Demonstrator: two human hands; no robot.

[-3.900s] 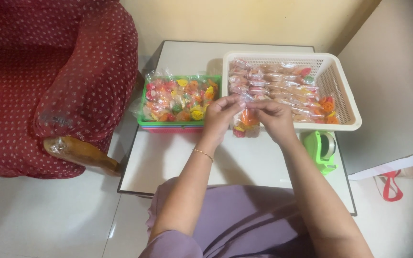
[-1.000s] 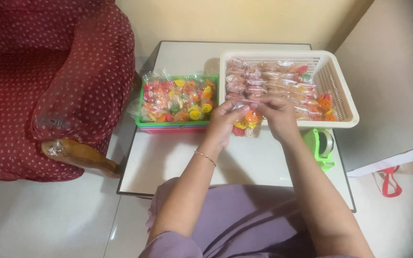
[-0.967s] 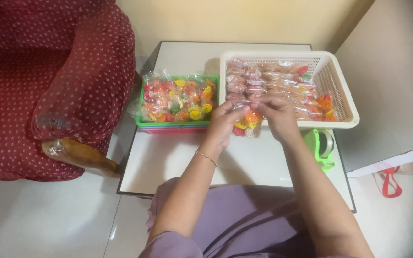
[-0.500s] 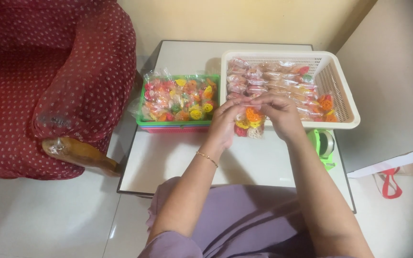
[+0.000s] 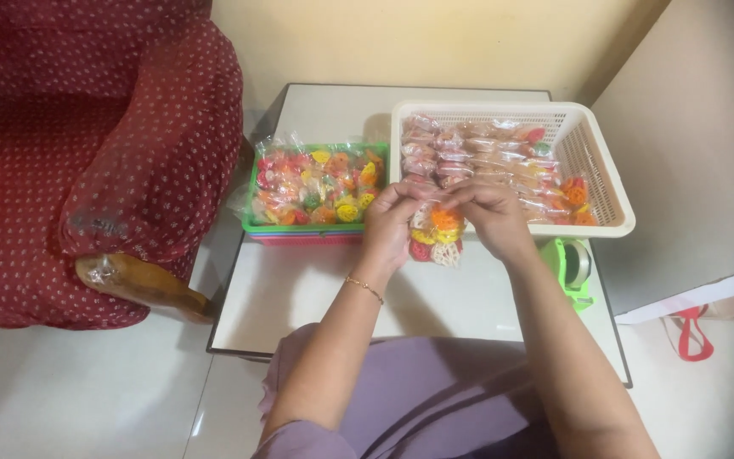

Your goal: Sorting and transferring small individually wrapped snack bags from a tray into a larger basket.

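My left hand [image 5: 391, 223] and my right hand [image 5: 490, 217] pinch the top of one small clear packet [image 5: 437, 235] of orange, red, yellow and white wheel-shaped snacks. The packet hangs between them above the white table [image 5: 299, 285], in front of the cream basket [image 5: 609, 174]. That basket holds several sealed snack packets in rows. To the left stands a green basket [image 5: 252, 223] heaped with several loose colourful packets.
A green tape dispenser [image 5: 573, 265] stands by my right wrist near the table's right edge. A red dotted armchair [image 5: 87, 153] with a wooden arm fills the left. A wall lies behind the table; a red-handled bag [image 5: 688, 331] sits at right on the floor.
Both hands have dropped slightly toward me with the packet, whose contents now hang lower and show more. The view has shifted a little.
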